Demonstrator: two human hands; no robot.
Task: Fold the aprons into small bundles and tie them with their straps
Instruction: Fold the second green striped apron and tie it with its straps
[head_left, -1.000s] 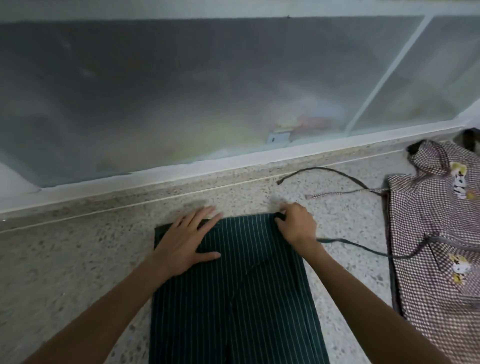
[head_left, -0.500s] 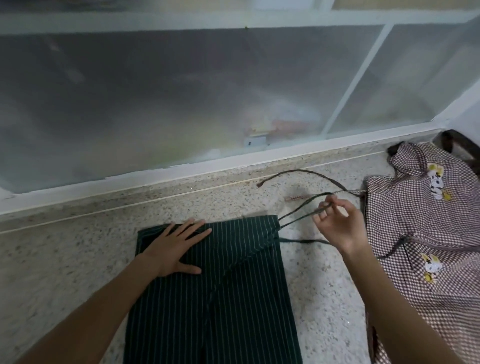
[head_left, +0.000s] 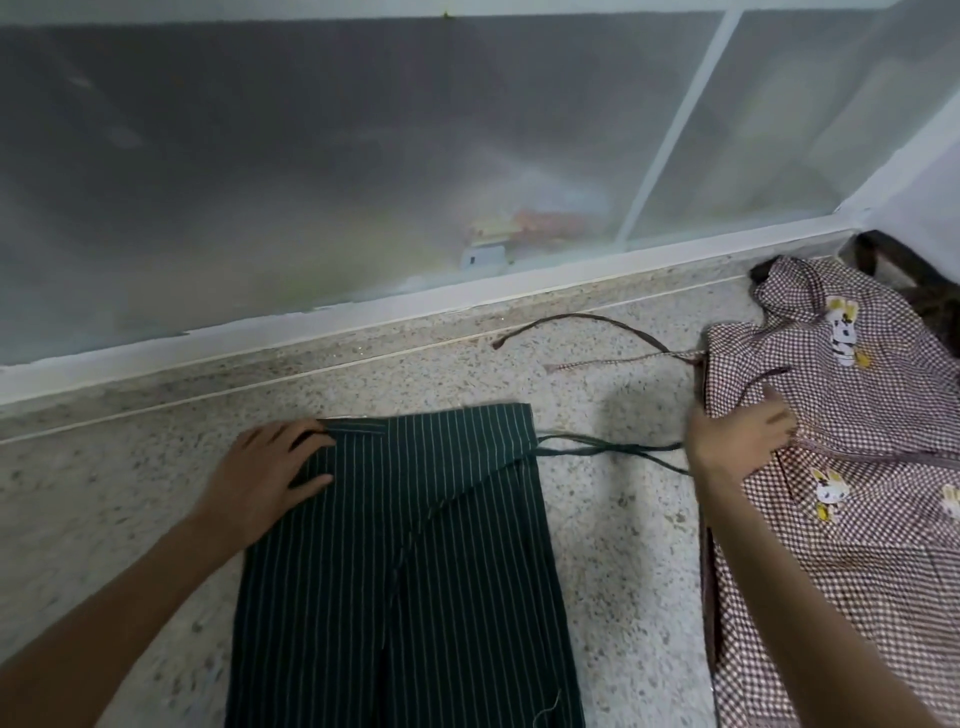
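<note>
A dark green pinstriped apron (head_left: 405, 561) lies folded into a long panel on the speckled stone counter (head_left: 623, 545). My left hand (head_left: 270, 478) rests flat on its top left corner. Two thin green straps (head_left: 608, 449) run from the panel's top right corner to my right hand (head_left: 737, 441). That hand holds their ends with curled fingers over the left edge of a maroon checked apron (head_left: 852, 493), which has cartoon rabbit prints. The strap ends are hidden under the hand.
The checked apron's own straps (head_left: 587, 325) loop across the counter toward the window ledge (head_left: 467, 296). Frosted glass (head_left: 363, 156) rises behind the ledge. A dark brown strap or bag handle (head_left: 914, 275) lies at the far right corner.
My right hand left the green panel's top right corner, pinched its straps and drew them right until it reached the checked apron. My left hand stayed pressed on the green apron.
</note>
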